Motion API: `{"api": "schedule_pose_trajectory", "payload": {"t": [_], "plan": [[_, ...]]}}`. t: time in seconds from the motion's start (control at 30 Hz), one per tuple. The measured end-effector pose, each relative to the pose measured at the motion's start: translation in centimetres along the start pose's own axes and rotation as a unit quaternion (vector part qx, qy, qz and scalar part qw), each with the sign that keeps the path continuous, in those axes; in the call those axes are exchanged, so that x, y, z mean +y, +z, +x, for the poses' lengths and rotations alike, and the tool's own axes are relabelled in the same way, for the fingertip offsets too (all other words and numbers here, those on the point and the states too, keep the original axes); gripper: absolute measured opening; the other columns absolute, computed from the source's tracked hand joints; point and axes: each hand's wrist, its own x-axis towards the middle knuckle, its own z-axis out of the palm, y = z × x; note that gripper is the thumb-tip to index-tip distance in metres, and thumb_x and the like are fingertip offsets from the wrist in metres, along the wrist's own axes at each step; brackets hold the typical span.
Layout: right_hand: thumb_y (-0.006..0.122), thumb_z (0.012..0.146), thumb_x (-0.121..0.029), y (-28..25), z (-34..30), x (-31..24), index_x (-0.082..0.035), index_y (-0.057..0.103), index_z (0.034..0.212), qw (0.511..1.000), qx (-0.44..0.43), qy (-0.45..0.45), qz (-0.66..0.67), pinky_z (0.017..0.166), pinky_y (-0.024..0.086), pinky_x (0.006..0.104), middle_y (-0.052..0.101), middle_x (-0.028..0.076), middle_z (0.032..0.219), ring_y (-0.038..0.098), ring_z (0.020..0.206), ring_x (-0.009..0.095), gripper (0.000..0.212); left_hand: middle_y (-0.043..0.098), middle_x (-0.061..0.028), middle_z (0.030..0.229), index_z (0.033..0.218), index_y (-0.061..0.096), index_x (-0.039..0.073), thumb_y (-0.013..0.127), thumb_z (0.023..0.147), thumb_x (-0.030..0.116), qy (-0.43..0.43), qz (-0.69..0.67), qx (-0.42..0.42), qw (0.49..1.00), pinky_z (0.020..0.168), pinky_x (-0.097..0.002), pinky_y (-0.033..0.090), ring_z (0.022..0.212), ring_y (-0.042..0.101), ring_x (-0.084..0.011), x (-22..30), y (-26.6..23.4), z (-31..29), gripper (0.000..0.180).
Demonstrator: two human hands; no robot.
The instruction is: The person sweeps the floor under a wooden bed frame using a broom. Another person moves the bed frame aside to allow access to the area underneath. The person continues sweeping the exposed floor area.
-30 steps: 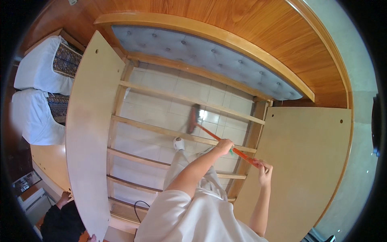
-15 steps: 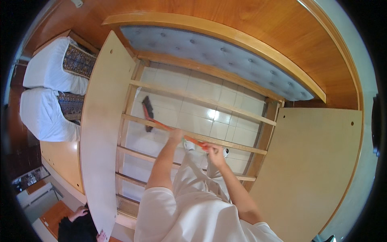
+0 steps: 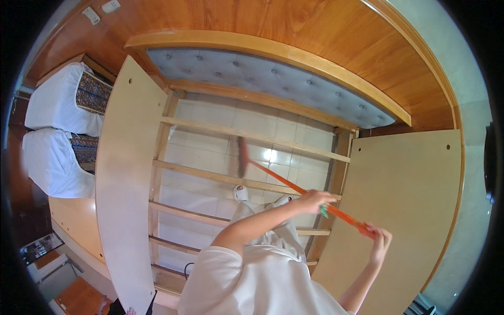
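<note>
A broom with an orange handle slants across the middle of the view. Its dark bristle head, smeared by motion, is over the tiled floor between two wooden slats of the bed frame. My left hand is closed round the middle of the handle, where something small and green hangs just below. My right hand grips the handle's upper end, out over the right-hand board. I stand inside the bed frame, and one white shoe shows between the slats.
Wooden slats cross the bed frame at several levels. Pale boards stand at its left and right. Behind is a grey tufted headboard. White-covered cushions lie at far left. Another person's hand touches the left board's lower end.
The broom head has swept to the right from beside the left side rail. Both my hands have moved right with the handle. The view has shifted slightly.
</note>
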Motion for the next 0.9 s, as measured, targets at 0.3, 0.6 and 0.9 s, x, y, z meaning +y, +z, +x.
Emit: {"api": "schedule_pose_trajectory", "payload": {"t": [0.3,0.6,0.9], "plan": [[0.052,0.102,-0.021,7.6,-2.1,3.5,0.006,0.07,0.103,0.995,0.029,0.097,-0.004,0.078,0.06,0.0367,0.071,0.018,0.113,0.074,0.086,0.029,0.032,0.069,-0.0156,0.081,0.094,0.068,0.009,0.081,0.071,0.022,-0.064,0.041,-0.101,0.992,0.076,-0.0478,0.055,0.084,0.069,-0.0366,-5.6,3.7,0.1,0.029],[0.051,0.105,-0.025,31.5,1.6,13.1,0.004,0.065,0.115,0.948,-0.175,0.129,0.231,0.088,0.06,0.0395,0.066,0.018,0.124,0.072,0.098,0.031,0.033,0.071,-0.0165,0.09,0.085,0.072,0.011,0.078,0.06,0.022,-0.271,0.252,0.053,0.928,0.083,-0.0519,0.052,0.089,0.067,-0.0387,-20.1,-11.8,-24.4,0.028],[0.056,0.102,-0.014,39.6,1.6,7.3,0.008,0.068,0.114,0.951,-0.205,0.071,0.22,0.083,0.059,0.032,0.07,0.016,0.111,0.071,0.094,0.024,0.028,0.07,-0.0154,0.092,0.088,0.071,0.007,0.078,0.071,0.019,-0.258,0.304,0.091,0.913,0.082,-0.0481,0.05,0.092,0.065,-0.0362,-12.4,-23.9,-26.3,0.022]]}}
